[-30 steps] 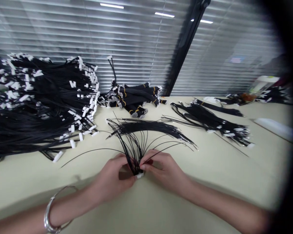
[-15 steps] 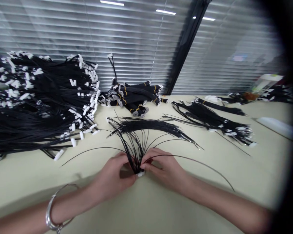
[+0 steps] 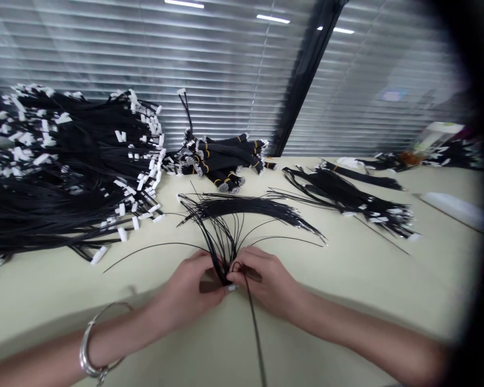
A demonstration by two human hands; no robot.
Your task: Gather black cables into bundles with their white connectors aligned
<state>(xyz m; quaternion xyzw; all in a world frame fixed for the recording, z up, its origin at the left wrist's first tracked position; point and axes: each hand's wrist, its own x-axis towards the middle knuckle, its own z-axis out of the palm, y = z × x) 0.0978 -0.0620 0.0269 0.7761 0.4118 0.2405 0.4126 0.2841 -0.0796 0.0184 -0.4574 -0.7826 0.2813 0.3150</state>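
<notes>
A small white connector [image 3: 232, 287] with many thin black wires [image 3: 226, 244] fanning up and away from it sits between my two hands. My left hand [image 3: 196, 282] is closed on the connector, thumb at its left end and fingers behind the wires. My right hand [image 3: 262, 277] pinches a single black wire [image 3: 253, 317] close to the connector. That wire loops over the fingers and hangs toward the bottom edge of the view. Just behind, a flat bundle of loose black wires [image 3: 246, 206] lies on the table.
A large heap of black cables with white connectors [image 3: 76, 156] fills the left. Banded black wire bundles [image 3: 226, 158] lie at the back by the blinds [image 3: 210, 64]. More black wires [image 3: 350, 193] are spread at right, near a clear container [image 3: 431, 142] on the pale table [image 3: 165, 355].
The wire in my right hand has swung from arching out to the right to hanging down toward me. My right fingers have moved slightly left, closer to the connector.
</notes>
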